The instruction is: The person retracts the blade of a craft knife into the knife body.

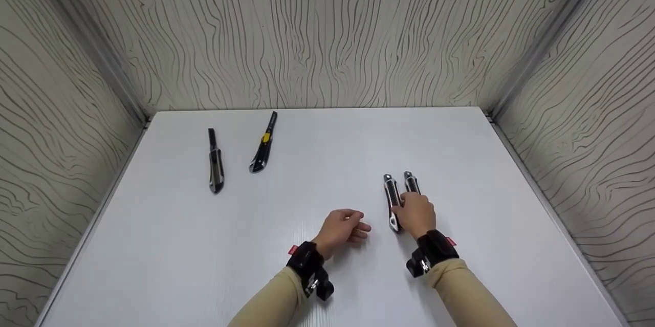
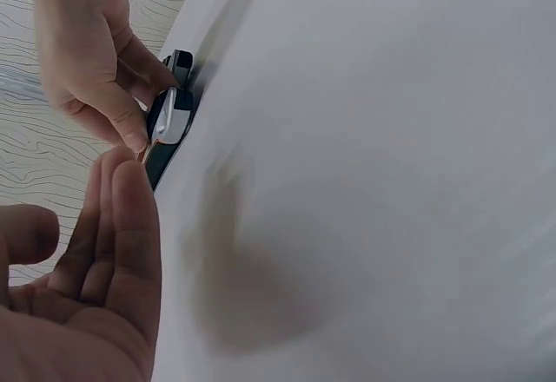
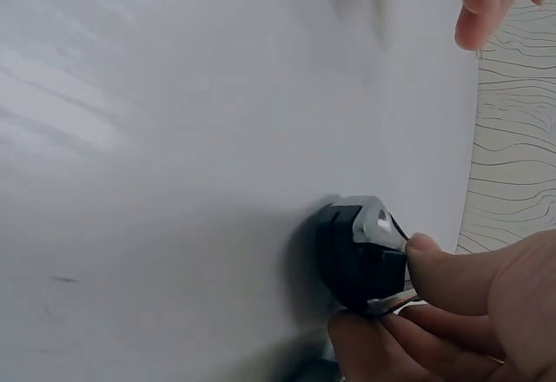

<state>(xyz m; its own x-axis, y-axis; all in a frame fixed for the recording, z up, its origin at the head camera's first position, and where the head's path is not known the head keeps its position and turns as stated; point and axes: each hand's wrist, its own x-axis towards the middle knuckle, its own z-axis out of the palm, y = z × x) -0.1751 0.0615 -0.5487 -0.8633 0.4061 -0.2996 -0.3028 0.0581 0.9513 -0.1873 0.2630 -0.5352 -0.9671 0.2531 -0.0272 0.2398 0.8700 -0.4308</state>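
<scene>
My left fingers [image 2: 130, 213] are nearest, loosely bent, nothing in them, over the worktop [image 1: 179, 255]. Right fingers [image 3: 365, 343] clamped on the near end of the left cutter [image 1: 391, 191] of a pair; probably lifting or placing, can't tell which. Next move likely wants a firm pinch, clear of the right cutter [image 1: 411, 182] crowding alongside. Farther, off left: grey cutter [image 1: 216, 166], then black-and-yellow cutter [image 1: 263, 148], neither in the way.
</scene>
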